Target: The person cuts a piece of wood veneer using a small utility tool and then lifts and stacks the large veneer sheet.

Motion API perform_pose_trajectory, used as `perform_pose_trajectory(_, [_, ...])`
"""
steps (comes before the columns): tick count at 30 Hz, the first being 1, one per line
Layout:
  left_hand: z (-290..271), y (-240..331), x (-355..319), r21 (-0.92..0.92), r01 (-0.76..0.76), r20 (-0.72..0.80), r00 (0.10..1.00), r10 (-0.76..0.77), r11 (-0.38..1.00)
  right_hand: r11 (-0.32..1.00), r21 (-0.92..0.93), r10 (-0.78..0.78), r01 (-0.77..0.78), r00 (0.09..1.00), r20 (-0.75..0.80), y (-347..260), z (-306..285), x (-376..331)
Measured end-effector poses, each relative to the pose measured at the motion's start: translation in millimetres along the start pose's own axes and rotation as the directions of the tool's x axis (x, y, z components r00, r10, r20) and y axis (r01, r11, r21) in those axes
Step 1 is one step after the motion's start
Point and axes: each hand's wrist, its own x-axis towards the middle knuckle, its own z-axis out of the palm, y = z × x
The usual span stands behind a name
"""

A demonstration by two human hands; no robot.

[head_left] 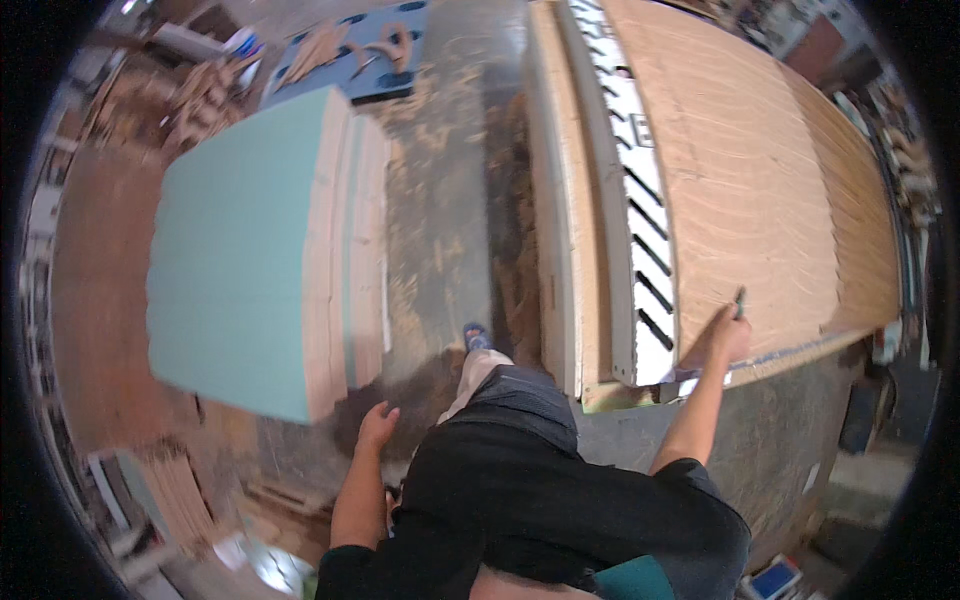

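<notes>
My right hand (pixel 731 335) is closed around a small dark greenish stick-like object (pixel 740 302), perhaps a marker. It is held over the near part of a large tan wooden sheet (pixel 750 200) with wavy marks on its face. Alongside that sheet runs a white strip (pixel 645 215) with black diagonal slashes. Low on the left, my left hand (pixel 377 426) hangs with its fingers apart and nothing in it. It is nearest to the front corner of a tall stack of boards (pixel 230 260) with a pale green top.
Between the stack and the bench lies a grey floor aisle (pixel 435 200) strewn with sawdust. At the far end, a blue-grey board (pixel 375 75) bears wooden offcuts. Behind the stack stands a reddish-brown panel (pixel 100 300). More planks (pixel 180 495) lie at the lower left.
</notes>
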Motion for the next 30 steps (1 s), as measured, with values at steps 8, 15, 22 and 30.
perform_pose_trajectory(8, [-123, 87, 177, -0.201, -0.137, -0.141, 0.984, 0.11, 0.97, 0.812, 0.491, -0.355, 0.315, 0.935, -0.013, -186, 6, -60])
perform_pose_trajectory(15, [-233, 217, 333, -0.175, -0.348, -0.028, 0.937, 0.349, 0.921, 0.61, 0.762, -0.405, 0.218, 0.912, 0.064, -360, 1, -143])
perform_pose_trajectory(22, [-316, 359, 505, 0.013, -0.49, 0.183, 0.858, 0.48, 0.872, 0.186, 0.797, -0.094, -0.575, 0.797, 0.597, -442, 29, -162])
perform_pose_trajectory(30, [-403, 610, 628, 0.202, -0.703, 0.372, 0.699, 0.611, 0.682, -0.027, 0.829, 0.051, -0.559, 0.827, 0.56, -544, 38, -138])
